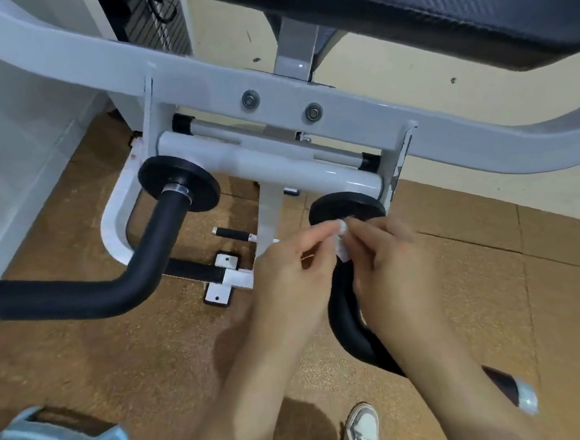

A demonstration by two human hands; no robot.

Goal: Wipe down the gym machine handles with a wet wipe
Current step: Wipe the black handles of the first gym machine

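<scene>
Left hand [294, 271] and right hand [393, 264] both pinch a small crumpled white wet wipe [341, 242] over the black right handle [344, 322].

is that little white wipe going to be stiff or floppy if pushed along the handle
Probably floppy: the wipe sits crumpled between left hand and right hand. Likely light, since a pinch carries it. It may bunch on the padded handle.

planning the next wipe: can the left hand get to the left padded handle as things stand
Probably yes. Nothing stands between the left hand and the left padded handle, though it and the right hand pinch the wet wipe.
</scene>
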